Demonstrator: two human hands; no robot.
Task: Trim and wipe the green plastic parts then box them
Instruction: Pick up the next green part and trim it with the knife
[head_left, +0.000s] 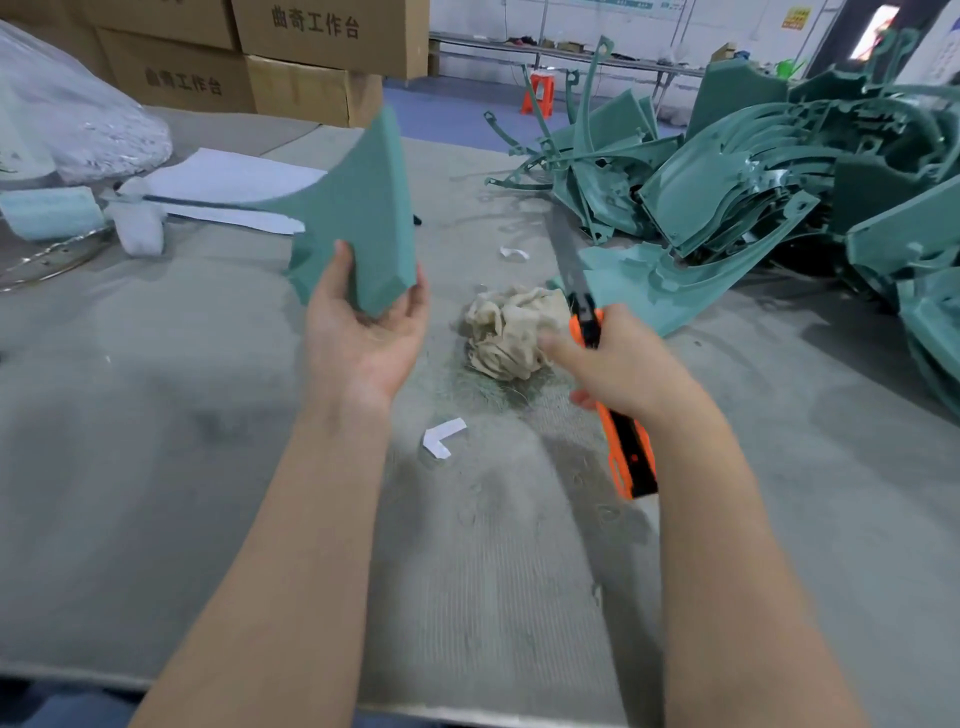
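My left hand (363, 332) holds a green plastic part (358, 218) upright above the table, thumb on its front face and fingers curled round its lower edge. My right hand (618, 364) grips an orange and black utility knife (623, 447), its long blade (569, 254) extended and pointing away from me. A crumpled beige cloth (511, 332) lies on the table between my hands. A large pile of green plastic parts (779, 171) covers the table's right side.
Grey carpeted table (208, 467) with its near edge at the bottom. White paper sheets (228, 187) and a plastic bag (67, 119) lie at the left. Cardboard boxes (311, 47) stand behind. Small white scraps (441, 436) lie near the centre. An orange stool (540, 93) is on the floor beyond.
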